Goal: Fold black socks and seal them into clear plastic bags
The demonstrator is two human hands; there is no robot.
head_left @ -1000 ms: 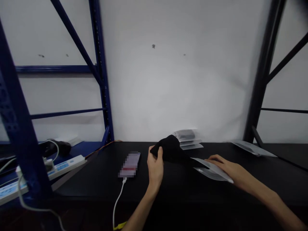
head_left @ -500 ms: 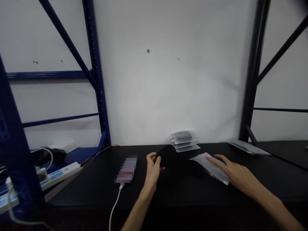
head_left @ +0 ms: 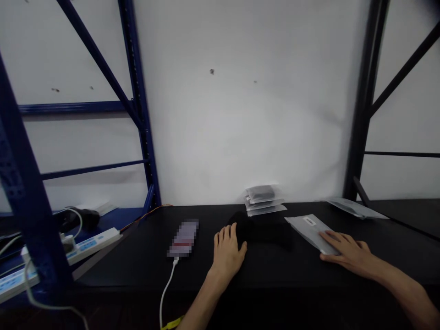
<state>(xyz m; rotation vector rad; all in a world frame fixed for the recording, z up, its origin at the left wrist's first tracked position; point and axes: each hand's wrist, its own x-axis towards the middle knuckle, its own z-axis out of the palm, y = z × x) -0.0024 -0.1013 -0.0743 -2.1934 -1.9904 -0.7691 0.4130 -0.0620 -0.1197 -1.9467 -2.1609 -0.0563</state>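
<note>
My left hand lies palm down, fingers stretched out, at the near-left end of a dark soft-looking item. That item is black on a black surface, so its outline and kind are hard to make out. To the right, my right hand rests with spread fingers on the near-right end of a frosted plastic bag. The bag lies flat, with a small white label near its far end. Nothing is gripped in either hand.
Behind the dark item, several frosted bags with dark contents are stacked by the wall. Another frosted bag lies at the back right. A phone with a white cable is at left, beyond it a power strip and blue rack post.
My left hand has turned palm down and opened beside the dark item, which now lies lower and longer. My right hand and the bag under it have shifted right, and the bag's label now shows.
</note>
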